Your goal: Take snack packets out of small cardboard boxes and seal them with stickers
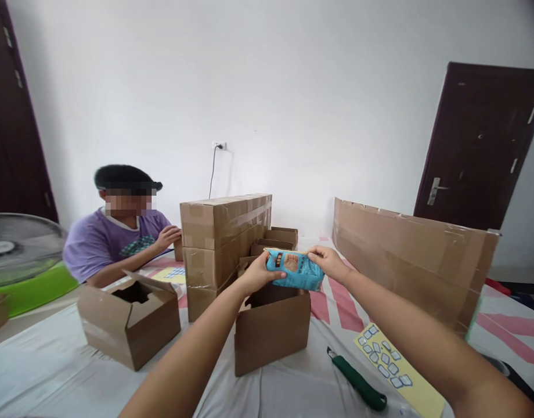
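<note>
Both my hands hold a blue snack packet (296,270) over an open cardboard box (271,331) in the middle of the table. My left hand (258,273) grips the packet's left end with the fingers wrapped round it. My right hand (330,261) pinches its upper right corner. The packet hangs level just above the box's open top.
Another open box (130,322) lies at the left, with stacked sealed cartons (223,244) behind. A large flat carton (410,255) stands at the right. A green-handled cutter (358,383) and a yellow sticker sheet (397,368) lie near the front. A person in a purple shirt (114,241) sits across the table, and a fan (18,244) stands at far left.
</note>
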A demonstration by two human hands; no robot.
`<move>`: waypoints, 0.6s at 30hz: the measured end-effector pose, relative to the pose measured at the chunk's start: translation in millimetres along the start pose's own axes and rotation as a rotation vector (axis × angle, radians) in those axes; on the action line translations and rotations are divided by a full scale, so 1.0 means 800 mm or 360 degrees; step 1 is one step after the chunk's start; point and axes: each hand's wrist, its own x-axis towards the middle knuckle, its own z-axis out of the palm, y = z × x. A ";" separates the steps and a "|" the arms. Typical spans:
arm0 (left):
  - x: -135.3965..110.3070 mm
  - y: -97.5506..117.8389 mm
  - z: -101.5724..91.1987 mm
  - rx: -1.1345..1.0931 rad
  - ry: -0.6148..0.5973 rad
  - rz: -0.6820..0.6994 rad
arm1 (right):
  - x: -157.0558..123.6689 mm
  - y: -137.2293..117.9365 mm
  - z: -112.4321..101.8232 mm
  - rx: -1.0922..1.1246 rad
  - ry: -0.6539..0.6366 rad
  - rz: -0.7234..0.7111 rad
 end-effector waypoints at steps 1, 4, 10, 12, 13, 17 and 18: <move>0.010 -0.004 -0.004 -0.0018 0.0027 0.0002 | 0.002 0.006 -0.002 0.0054 0.0041 0.0026; 0.031 -0.015 -0.020 -0.0071 0.0142 0.0033 | 0.009 0.024 -0.006 0.0205 0.0133 0.0127; 0.032 -0.010 -0.018 -0.0094 0.0184 0.0054 | 0.015 0.023 0.027 0.0553 0.0016 0.0084; 0.019 0.000 -0.005 -0.0089 0.0163 0.0055 | 0.005 0.011 0.038 0.0677 -0.0043 0.0014; 0.009 0.004 0.002 -0.0081 0.0160 0.0056 | -0.004 0.006 0.040 0.0728 -0.0065 -0.0010; -0.065 0.004 0.020 -0.0010 0.0116 0.0099 | -0.071 0.005 0.030 0.0855 -0.0184 -0.0012; -0.090 -0.002 0.022 0.0090 0.0000 0.0155 | -0.093 0.012 0.025 0.0876 -0.0244 0.0025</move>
